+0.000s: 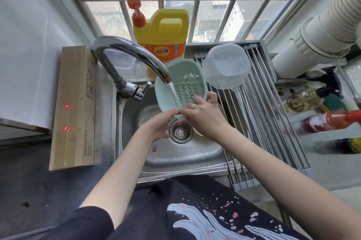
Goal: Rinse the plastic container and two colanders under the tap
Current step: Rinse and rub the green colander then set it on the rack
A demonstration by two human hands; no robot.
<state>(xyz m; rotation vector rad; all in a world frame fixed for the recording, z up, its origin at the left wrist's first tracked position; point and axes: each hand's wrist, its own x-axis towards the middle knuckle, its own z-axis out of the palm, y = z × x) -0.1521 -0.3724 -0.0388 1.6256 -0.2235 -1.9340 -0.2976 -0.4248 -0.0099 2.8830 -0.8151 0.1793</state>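
Observation:
A pale green colander (185,81) is tilted up over the sink (134,120), its slotted inside facing me. Water runs from the tap (136,54) onto its left inner wall. My left hand (162,124) grips the colander's near rim from below. My right hand (203,112) holds the same rim on the right, fingers curled over its edge. A clear plastic container (226,65) lies tipped on the metal drying rack (261,106) to the right. A pale rim of something else (197,134) shows under my right wrist in the sink; I cannot tell what it is.
A yellow dish-soap bottle (162,34) stands behind the tap on the window ledge. A cardboard box (74,106) lies left of the sink. Sauce bottles (332,120) and a sponge lie on the counter at the right. A white duct (322,30) runs above them.

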